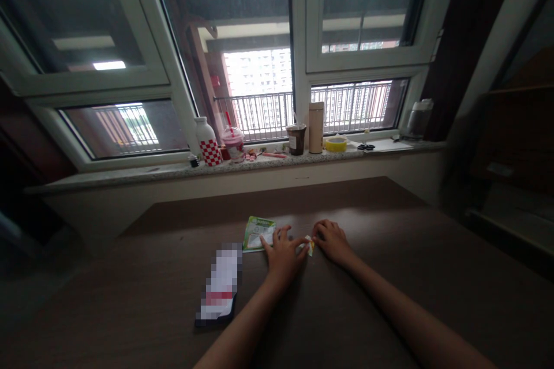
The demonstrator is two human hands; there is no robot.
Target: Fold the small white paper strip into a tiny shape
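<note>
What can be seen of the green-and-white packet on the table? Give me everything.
The packet is roughly rectangular, with a green border, a pale printed middle and lettering near the top, too small to read surely. It looks like thin plastic or foil. It lies flat on the brown table, beside the left hand, whose outer fingers overlap its right side in view; contact is unclear. Whether it is sealed cannot be told.

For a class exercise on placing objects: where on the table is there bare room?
Bare tabletop lies right of the right hand, and left of the pixelated object. Mid-table is crowded: that object, the green packet, left hand and small wrapper sit close together.
</note>
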